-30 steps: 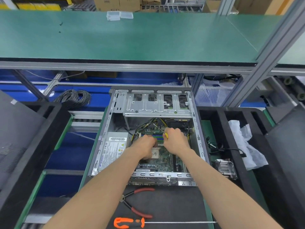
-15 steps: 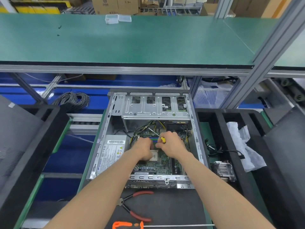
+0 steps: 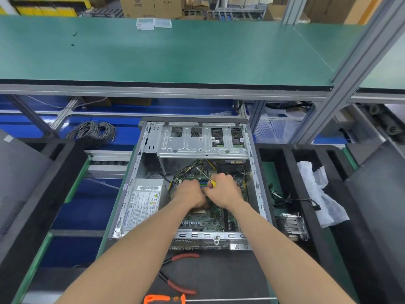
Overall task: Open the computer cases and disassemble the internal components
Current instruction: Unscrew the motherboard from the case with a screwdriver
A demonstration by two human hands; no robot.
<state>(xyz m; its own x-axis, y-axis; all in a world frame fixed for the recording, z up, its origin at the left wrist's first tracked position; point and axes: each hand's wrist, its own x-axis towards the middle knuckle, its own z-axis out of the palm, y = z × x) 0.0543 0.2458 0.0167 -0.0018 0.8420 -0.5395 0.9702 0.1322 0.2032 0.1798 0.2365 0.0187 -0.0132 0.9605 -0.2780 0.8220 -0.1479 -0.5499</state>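
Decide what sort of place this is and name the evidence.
Probably an electronics teardown line in a warehouse: an open computer case on a green-matted workbench, pliers nearby, cardboard boxes stacked behind.

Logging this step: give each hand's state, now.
Left hand: inside the computer case, grip cannot be told.
Right hand: holding the yellow-handled screwdriver.

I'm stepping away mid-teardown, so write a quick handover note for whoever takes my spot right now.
Right hand grips a small yellow-handled screwdriver; left hand works beside it, its fingers hidden.
Both are over the motherboard inside the open computer case.
Done: side cover off; a heatsink lies in the tray on the right.
Left: motherboard, power supply and cables are in the case.
Pliers lie in front.
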